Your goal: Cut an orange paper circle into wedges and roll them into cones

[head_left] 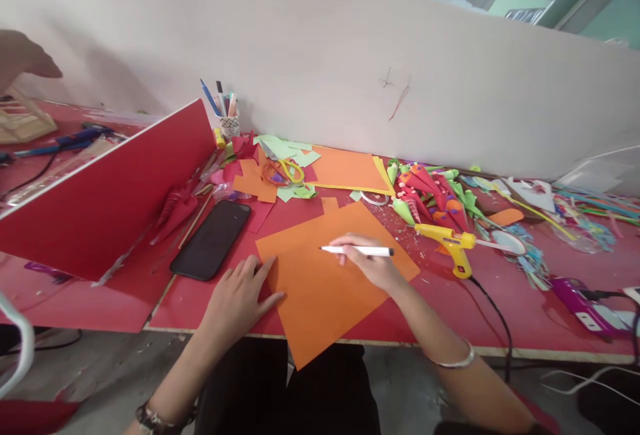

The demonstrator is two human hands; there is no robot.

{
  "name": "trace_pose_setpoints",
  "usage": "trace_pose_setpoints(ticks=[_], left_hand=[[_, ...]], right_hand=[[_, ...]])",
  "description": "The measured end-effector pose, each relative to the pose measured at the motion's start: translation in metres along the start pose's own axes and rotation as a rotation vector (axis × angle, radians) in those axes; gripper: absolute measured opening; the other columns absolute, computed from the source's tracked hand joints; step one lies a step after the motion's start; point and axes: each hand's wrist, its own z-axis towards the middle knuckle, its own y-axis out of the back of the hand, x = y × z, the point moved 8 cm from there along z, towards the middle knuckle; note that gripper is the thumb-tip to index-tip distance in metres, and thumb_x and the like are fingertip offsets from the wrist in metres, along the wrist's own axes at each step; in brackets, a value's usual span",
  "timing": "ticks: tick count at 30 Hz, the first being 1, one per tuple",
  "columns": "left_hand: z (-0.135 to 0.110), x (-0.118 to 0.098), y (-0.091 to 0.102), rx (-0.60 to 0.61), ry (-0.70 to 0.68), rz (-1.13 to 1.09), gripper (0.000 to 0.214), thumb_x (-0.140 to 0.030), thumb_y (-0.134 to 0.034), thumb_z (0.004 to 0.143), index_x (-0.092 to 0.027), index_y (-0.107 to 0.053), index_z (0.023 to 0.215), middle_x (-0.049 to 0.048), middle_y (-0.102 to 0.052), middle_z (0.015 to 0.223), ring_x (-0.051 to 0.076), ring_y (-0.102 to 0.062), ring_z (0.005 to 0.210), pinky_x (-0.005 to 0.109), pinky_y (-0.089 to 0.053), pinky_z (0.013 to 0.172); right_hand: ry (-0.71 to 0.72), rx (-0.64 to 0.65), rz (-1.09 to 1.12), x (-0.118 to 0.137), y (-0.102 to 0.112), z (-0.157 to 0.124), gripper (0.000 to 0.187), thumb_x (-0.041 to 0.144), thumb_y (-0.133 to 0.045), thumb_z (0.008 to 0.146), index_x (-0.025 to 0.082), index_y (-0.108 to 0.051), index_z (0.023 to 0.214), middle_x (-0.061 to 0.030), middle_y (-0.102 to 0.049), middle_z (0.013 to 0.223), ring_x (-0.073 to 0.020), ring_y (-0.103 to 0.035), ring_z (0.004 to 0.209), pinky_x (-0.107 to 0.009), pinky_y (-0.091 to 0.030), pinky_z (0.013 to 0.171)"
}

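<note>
A large sheet of orange paper (320, 302) lies askew on the red table, its near corner hanging past the front edge. My right hand (367, 262) is closed around a white marker pen (373, 250). The pen's dark tip is close above the sheet or touching it; I cannot tell which. My left hand (245, 292) rests flat with fingers spread, its fingertips over the sheet's left edge. Left of the paper a black smartphone (211, 240) lies on the table. To the right is a yellow hot glue gun (450, 245) with its nozzle pointing left.
A red upright board (125, 188) stands at left. Behind are a pen cup (229, 124), yellow-handled scissors (290, 172), paper scraps, stacked orange sheets (345, 170) and several small red and green paper cones (425, 192). A purple power strip (583, 308) sits at right; the glue gun's cord drops over the edge.
</note>
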Motion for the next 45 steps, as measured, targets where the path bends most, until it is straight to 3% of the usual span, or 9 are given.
trace_pose_setpoints(ticks=[3, 7, 12, 20, 23, 28, 30, 37, 45], left_hand=[[0.004, 0.006, 0.002, 0.003, 0.026, -0.035, 0.063, -0.057, -0.041, 0.078, -0.016, -0.041, 0.126, 0.0119, -0.052, 0.102, 0.026, -0.053, 0.095, 0.038, -0.043, 0.081], [0.007, 0.012, 0.002, -0.001, 0.048, -0.077, 0.06, -0.055, -0.045, 0.077, -0.018, -0.044, 0.124, 0.0111, -0.051, 0.103, 0.025, -0.051, 0.096, 0.038, -0.043, 0.08], [0.007, 0.012, 0.003, -0.021, 0.051, -0.096, 0.057, -0.052, -0.046, 0.077, -0.018, -0.044, 0.123, 0.0111, -0.051, 0.105, 0.026, -0.051, 0.097, 0.038, -0.043, 0.079], [0.008, 0.012, 0.004, -0.03, 0.045, -0.103, 0.047, -0.043, -0.042, 0.081, -0.018, -0.046, 0.121, 0.0113, -0.052, 0.103, 0.025, -0.053, 0.095, 0.039, -0.044, 0.078], [0.007, 0.012, 0.004, -0.03, 0.048, -0.093, 0.048, -0.044, -0.042, 0.082, -0.017, -0.046, 0.121, 0.0116, -0.052, 0.103, 0.026, -0.053, 0.095, 0.039, -0.045, 0.078], [0.007, 0.012, 0.004, -0.032, 0.051, -0.083, 0.049, -0.045, -0.042, 0.081, -0.016, -0.047, 0.12, 0.0119, -0.051, 0.103, 0.026, -0.053, 0.095, 0.039, -0.045, 0.077], [0.007, 0.012, 0.004, -0.039, 0.048, -0.079, 0.049, -0.045, -0.042, 0.081, -0.016, -0.047, 0.12, 0.0118, -0.052, 0.102, 0.026, -0.053, 0.095, 0.039, -0.045, 0.077], [0.006, 0.011, 0.002, -0.05, 0.043, -0.066, 0.048, -0.043, -0.043, 0.081, -0.017, -0.046, 0.121, 0.0128, -0.05, 0.12, 0.026, -0.052, 0.104, 0.039, -0.044, 0.082], [0.006, 0.012, 0.001, -0.054, 0.06, -0.056, 0.049, -0.042, -0.045, 0.08, -0.015, -0.049, 0.121, 0.0123, -0.046, 0.13, 0.028, -0.052, 0.106, 0.04, -0.044, 0.084]], right_hand=[[-0.039, 0.17, 0.269, -0.01, -0.028, 0.017, 0.024, 0.037, -0.055, 0.079, 0.018, -0.062, 0.091, -0.0048, -0.065, 0.086, -0.0157, -0.061, 0.079, -0.032, -0.047, 0.075], [-0.154, 0.411, 0.458, -0.026, -0.053, 0.023, 0.034, 0.04, -0.045, 0.084, 0.012, -0.063, 0.083, -0.0075, -0.067, 0.077, -0.0132, -0.062, 0.063, -0.031, -0.05, 0.066], [-0.27, 0.606, 0.414, -0.035, -0.062, 0.024, 0.027, 0.033, -0.045, 0.084, 0.011, -0.059, 0.078, -0.0038, -0.066, 0.064, -0.0085, -0.056, 0.047, -0.019, -0.042, 0.043], [-0.304, 0.802, 0.344, -0.037, -0.07, 0.028, 0.031, 0.034, -0.042, 0.085, 0.01, -0.059, 0.075, -0.0013, -0.063, 0.056, -0.0057, -0.048, 0.039, -0.018, -0.039, 0.043], [-0.295, 0.698, 0.376, -0.04, -0.068, 0.036, 0.029, 0.037, -0.044, 0.084, 0.012, -0.058, 0.078, -0.0009, -0.062, 0.059, -0.0066, -0.05, 0.043, -0.02, -0.042, 0.046], [-0.231, -0.045, 0.36, -0.056, -0.012, 0.052, 0.024, 0.04, -0.05, 0.081, 0.019, -0.059, 0.09, -0.0021, -0.06, 0.081, -0.01, -0.058, 0.067, -0.024, -0.047, 0.062], [-0.204, -0.17, 0.379, -0.058, 0.002, 0.045, 0.025, 0.039, -0.05, 0.082, 0.021, -0.06, 0.096, -0.0027, -0.061, 0.088, -0.0113, -0.059, 0.076, -0.027, -0.046, 0.073], [-0.164, 0.255, 0.457, -0.04, -0.03, 0.018, 0.034, 0.033, -0.035, 0.087, 0.013, -0.062, 0.086, -0.006, -0.066, 0.071, -0.0164, -0.06, 0.067, -0.031, -0.044, 0.065], [-0.145, 0.247, 0.237, -0.03, -0.038, 0.023, 0.02, 0.021, -0.037, 0.082, 0.017, -0.053, 0.071, -0.0006, -0.064, 0.059, -0.0133, -0.055, 0.061, -0.025, -0.04, 0.061]])
